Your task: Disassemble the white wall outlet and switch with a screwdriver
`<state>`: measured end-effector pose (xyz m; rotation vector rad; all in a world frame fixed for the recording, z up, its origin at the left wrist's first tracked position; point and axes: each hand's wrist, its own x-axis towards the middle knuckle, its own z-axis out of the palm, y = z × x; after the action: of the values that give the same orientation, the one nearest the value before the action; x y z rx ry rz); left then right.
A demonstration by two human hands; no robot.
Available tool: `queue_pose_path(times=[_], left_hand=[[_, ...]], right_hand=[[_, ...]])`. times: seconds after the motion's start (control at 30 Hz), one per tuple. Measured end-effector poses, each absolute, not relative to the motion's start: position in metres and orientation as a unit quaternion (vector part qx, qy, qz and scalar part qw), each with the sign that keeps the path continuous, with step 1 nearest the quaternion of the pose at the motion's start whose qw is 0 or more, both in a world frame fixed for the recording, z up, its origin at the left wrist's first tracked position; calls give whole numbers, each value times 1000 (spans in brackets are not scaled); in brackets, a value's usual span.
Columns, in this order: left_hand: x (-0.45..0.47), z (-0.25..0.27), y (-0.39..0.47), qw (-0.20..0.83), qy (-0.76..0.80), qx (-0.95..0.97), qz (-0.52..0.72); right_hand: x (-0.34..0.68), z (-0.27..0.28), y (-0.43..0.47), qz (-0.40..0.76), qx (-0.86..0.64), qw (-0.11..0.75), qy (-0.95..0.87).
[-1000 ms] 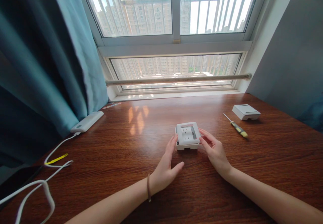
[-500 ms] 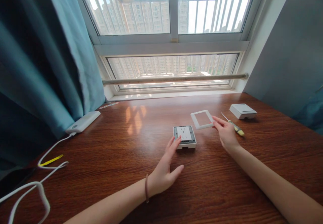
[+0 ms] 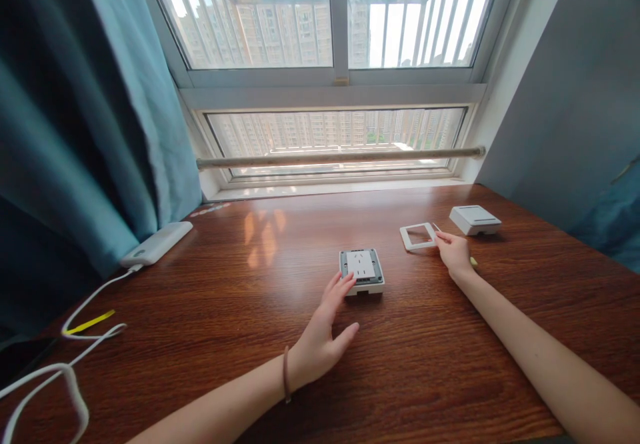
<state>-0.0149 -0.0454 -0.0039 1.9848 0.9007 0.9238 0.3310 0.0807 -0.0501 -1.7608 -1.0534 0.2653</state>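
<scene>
A wall socket (image 3: 361, 265), its grey mounting edge exposed, sits in a white box on the wooden table. My left hand (image 3: 320, 345) is open beside it, fingertips at its near left edge and thumb spread apart. Off to the right, my right hand (image 3: 454, 255) pinches the right side of a square white cover frame (image 3: 406, 238), which is low over the table or resting on it; I cannot tell which. A screwdriver lies mostly hidden behind that hand, with only its yellow handle end (image 3: 473, 262) and thin shaft tip showing.
A white switch box (image 3: 475, 219) stands at the back right. On the left lie a white power-bank-like device (image 3: 157, 243), its white cable (image 3: 93, 291) and a yellow strip (image 3: 91, 322). A blue curtain (image 3: 150, 131) hangs at the left, and a barred window rises behind the table.
My right hand has carried the cover frame to the right and lower, away from the socket, and now covers most of the screwdriver. The left hand stays by the socket.
</scene>
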Motion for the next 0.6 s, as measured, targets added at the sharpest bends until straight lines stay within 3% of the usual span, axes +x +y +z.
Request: queue_pose_path(times=[0.6], left_hand=[[-15,-6,-44,339,368,786,364]], right_hand=[[316,-25,58,-6,-803,246,-542]])
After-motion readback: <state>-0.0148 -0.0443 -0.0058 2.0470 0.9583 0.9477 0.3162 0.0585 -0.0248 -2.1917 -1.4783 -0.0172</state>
